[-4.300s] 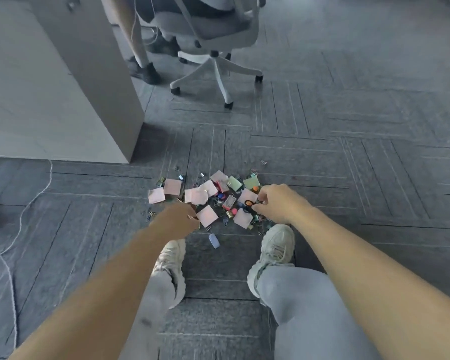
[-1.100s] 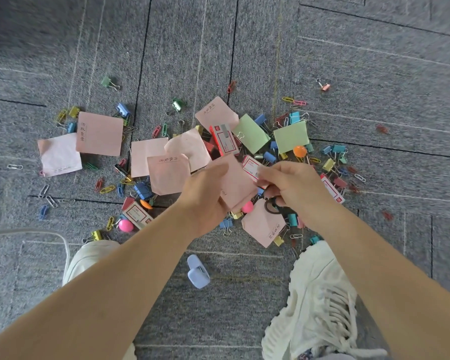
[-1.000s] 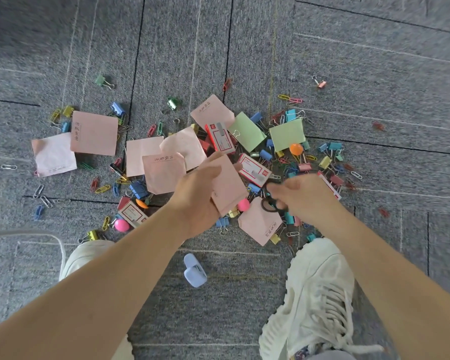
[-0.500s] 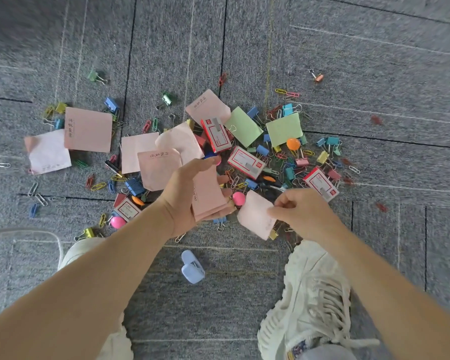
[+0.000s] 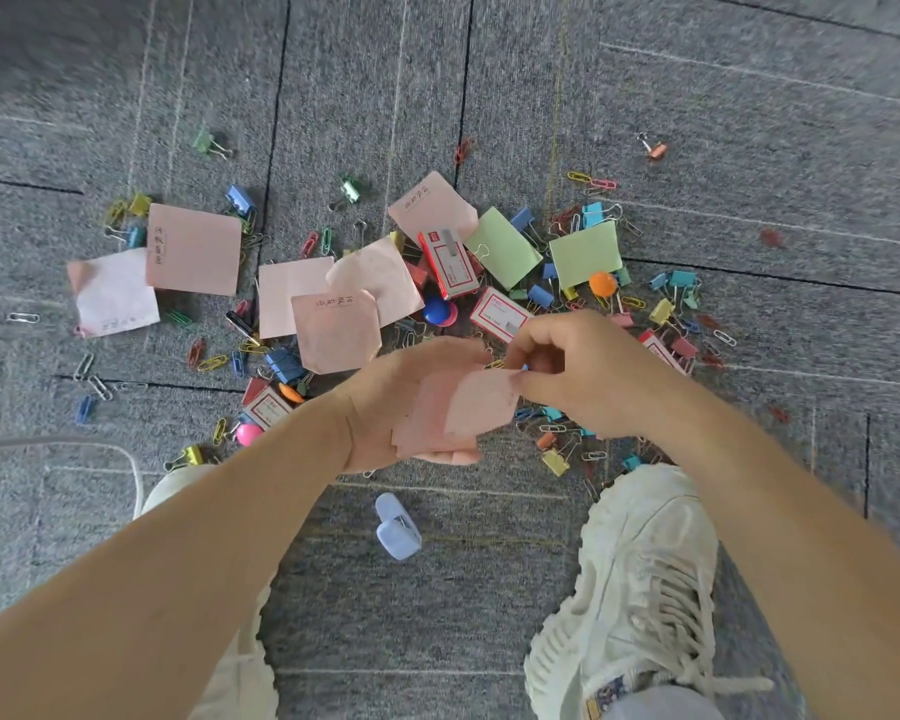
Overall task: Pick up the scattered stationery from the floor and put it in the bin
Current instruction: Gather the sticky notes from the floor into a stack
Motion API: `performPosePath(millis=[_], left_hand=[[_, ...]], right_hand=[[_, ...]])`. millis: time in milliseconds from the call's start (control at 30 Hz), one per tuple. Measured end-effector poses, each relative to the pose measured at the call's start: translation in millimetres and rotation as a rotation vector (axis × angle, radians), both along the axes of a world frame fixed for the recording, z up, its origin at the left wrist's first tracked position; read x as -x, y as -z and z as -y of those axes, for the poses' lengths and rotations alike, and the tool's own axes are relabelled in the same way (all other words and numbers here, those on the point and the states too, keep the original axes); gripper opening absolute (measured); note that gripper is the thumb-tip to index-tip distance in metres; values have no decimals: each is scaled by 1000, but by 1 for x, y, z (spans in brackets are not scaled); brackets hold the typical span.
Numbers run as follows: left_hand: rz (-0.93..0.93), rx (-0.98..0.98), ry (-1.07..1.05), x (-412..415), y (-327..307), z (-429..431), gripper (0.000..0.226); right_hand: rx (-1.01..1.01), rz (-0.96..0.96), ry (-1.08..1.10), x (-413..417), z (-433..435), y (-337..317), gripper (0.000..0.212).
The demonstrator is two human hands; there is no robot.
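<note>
Left hand [image 5: 380, 407] palm-up, fingers cupped round thin stack of pink square paper notes [image 5: 422, 428]. Right hand [image 5: 583, 376] pinches single flat pink paper note [image 5: 481, 405] by its edge, overlapping stack top. Beyond hands, on grey ribbed carpet tiles [image 5: 697, 96]: loose pink notes [image 5: 193, 249], green paper squares [image 5: 585, 254], red-white cardboard staple boxes [image 5: 450, 265], coloured metal binder clips [image 5: 284, 363], wire paper clips [image 5: 22, 318]. Pale blue plastic piece [image 5: 397, 532] lies between white knit trainers [image 5: 640, 579].

Pink notes [image 5: 453, 413] stacked in left hand [image 5: 380, 402]; clips [image 5: 281, 363] scattered.
</note>
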State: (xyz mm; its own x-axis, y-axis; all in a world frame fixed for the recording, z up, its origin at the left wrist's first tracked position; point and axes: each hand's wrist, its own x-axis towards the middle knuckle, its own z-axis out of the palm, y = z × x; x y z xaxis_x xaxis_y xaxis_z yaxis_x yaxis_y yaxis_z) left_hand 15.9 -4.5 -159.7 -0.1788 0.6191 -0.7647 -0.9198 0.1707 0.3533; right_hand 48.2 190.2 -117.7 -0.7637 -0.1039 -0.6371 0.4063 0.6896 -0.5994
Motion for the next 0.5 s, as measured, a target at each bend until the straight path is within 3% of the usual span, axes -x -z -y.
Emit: performPosePath(millis=[133, 233, 267, 400, 500], left_hand=[[-58, -12, 1, -1, -3, 3, 15], [-75, -34, 48, 1, 0, 7, 61], [-95, -22, 72, 2, -1, 8, 66], [-186, 101, 71, 0, -5, 0, 21], [-190, 175, 41, -2, -4, -4, 17]], right_hand=[[58, 34, 82, -6, -1, 3, 21], [96, 55, 159, -9, -2, 7, 23], [111, 70, 183, -10, -3, 8, 22], [171, 119, 240, -12, -2, 13, 24], [228, 167, 279, -12, -2, 15, 25]])
